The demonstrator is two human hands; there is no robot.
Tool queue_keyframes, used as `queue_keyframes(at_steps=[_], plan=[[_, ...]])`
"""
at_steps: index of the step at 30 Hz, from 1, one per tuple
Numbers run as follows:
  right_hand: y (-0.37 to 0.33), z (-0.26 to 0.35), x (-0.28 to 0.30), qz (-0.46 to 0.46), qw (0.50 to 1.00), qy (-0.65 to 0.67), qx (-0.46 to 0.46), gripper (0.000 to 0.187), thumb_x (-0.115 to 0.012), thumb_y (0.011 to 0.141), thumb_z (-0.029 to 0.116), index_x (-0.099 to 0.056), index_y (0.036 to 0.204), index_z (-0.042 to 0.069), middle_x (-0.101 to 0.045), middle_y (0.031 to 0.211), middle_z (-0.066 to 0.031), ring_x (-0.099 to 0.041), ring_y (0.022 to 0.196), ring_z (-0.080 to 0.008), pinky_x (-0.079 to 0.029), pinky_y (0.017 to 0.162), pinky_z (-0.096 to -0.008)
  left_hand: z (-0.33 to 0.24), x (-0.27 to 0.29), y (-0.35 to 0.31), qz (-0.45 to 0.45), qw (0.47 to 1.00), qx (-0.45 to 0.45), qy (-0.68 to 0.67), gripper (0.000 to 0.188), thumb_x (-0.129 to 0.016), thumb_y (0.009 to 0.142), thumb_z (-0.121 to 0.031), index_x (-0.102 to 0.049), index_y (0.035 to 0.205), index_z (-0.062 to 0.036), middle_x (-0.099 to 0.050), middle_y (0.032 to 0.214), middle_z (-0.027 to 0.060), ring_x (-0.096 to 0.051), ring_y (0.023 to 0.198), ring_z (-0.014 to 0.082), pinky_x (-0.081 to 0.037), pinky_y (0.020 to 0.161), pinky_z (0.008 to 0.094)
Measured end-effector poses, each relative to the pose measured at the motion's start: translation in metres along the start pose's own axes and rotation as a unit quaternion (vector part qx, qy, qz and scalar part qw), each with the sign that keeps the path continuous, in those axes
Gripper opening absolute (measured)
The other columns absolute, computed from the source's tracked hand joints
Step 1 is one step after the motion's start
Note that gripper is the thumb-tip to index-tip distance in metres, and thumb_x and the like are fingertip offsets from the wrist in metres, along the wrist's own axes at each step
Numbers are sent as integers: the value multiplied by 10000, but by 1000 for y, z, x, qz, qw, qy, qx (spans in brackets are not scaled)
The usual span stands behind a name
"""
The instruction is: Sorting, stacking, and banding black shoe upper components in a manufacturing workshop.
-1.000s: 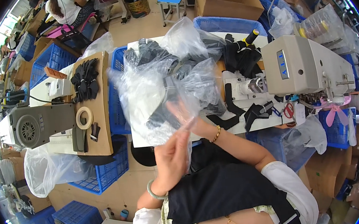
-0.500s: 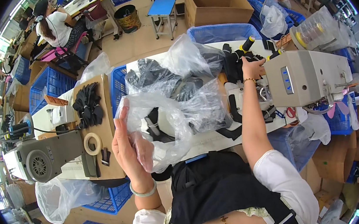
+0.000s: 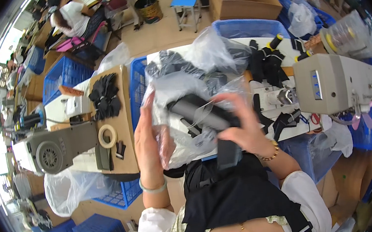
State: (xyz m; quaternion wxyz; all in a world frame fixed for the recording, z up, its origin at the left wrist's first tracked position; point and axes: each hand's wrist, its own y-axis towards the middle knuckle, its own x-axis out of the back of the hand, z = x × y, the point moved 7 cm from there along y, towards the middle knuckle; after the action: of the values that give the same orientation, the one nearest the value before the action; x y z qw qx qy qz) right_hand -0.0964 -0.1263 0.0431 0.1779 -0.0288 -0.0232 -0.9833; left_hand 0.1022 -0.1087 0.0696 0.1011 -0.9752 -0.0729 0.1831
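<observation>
My left hand [image 3: 146, 136] holds the mouth of a clear plastic bag [image 3: 176, 84] apart, its fingers upright along the bag's left side and part of the hand under the film. A few dark pieces show inside the bag. My right hand [image 3: 246, 125] grips a bundle of black fabric pieces [image 3: 197, 112], blurred by motion, with a thin pale band around it. The bundle lies slantwise over the bag's opening. Another dark flap [image 3: 228, 153] hangs below the right hand; whether it belongs to the bundle, I cannot tell.
Behind the bag lie more plastic-wrapped black pieces [image 3: 169, 63]. A sewing machine [image 3: 323, 81] stands at right, black pieces [image 3: 266, 64] and thread cones [image 3: 275, 42] beside it. At left are another machine [image 3: 56, 150], a tape roll [image 3: 107, 136] and black gloves [image 3: 104, 95] on cardboard.
My right hand has come from the black pieces by the machine at right to the bag's mouth, now with a black bundle in it. My left hand still holds the bag.
</observation>
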Motion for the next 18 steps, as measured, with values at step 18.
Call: queue_keyframes(at_steps=[18], plan=[[69, -206, 194, -303, 722, -583, -217, 887, -703, 718, 235, -184, 1417, 68, -417, 1219, -249, -563, 963, -373, -493, 767, -420, 0, -2, -8, -15, 999, -44, 5, 489, -293, 1012, -317, -278, 1412, -37, -285, 381, -54, -197, 255, 25, -178, 238, 181]])
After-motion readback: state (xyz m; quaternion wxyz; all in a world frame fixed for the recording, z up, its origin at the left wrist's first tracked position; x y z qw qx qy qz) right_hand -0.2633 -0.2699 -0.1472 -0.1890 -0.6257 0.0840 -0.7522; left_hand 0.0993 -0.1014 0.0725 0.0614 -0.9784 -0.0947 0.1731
